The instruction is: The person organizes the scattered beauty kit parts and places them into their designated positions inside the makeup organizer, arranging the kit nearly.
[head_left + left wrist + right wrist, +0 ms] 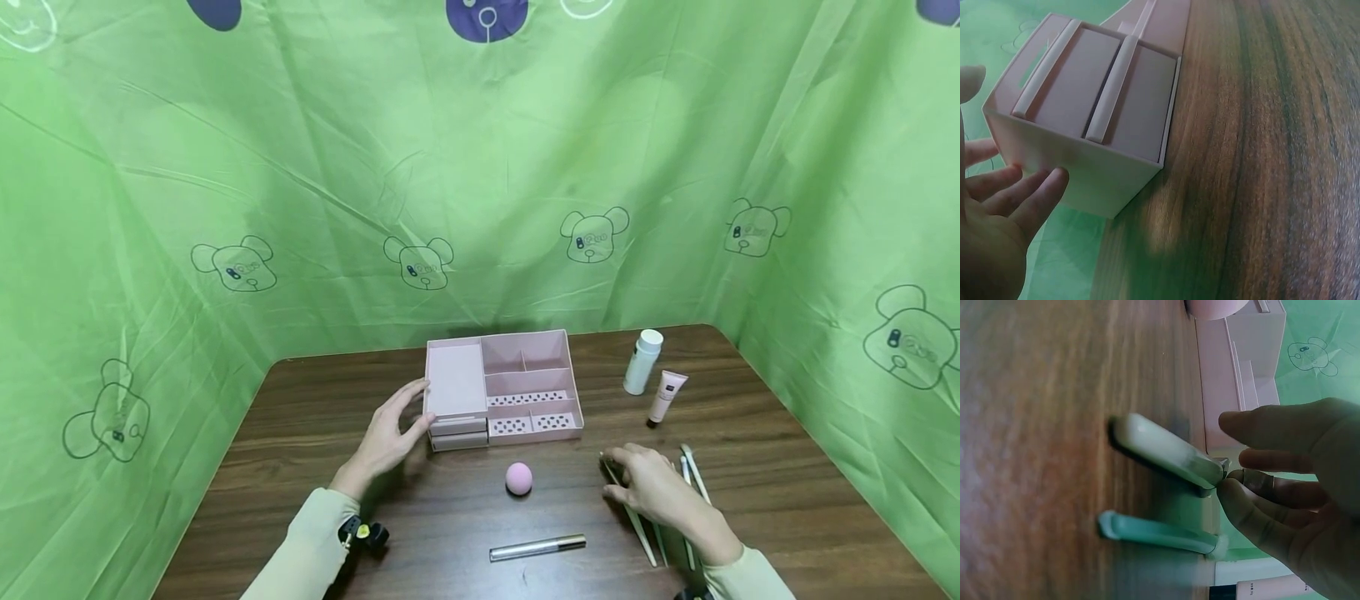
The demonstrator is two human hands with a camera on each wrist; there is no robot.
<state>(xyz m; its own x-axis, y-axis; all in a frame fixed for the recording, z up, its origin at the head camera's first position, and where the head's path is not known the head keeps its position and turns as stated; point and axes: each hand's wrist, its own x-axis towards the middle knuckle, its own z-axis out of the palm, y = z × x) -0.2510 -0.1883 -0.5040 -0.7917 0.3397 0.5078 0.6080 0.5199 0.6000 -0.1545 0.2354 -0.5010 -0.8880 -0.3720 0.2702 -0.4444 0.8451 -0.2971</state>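
My left hand (386,437) rests its fingers against the left side of a pink desk organizer (456,379), which has drawers (1075,81) at the left and divided compartments at the right. The left wrist view has the fingers straight along its side wall. My right hand (656,487) is over several makeup brushes lying on the table. Its fingertips are right at the far end of the leftmost brush (1169,453), while the thumb stands apart from it. Beside that one lies a brush with a green-looking handle (1154,532); two more brushes (697,477) lie to the right, partly hidden by the hand.
A pink ball (518,478) sits in front of the organizer. Nearer lies a slim silver tube (536,547). At the back right are a white bottle (642,362) and a pink squeeze tube (666,398). Green curtain (480,208) hangs around the wooden table (300,433).
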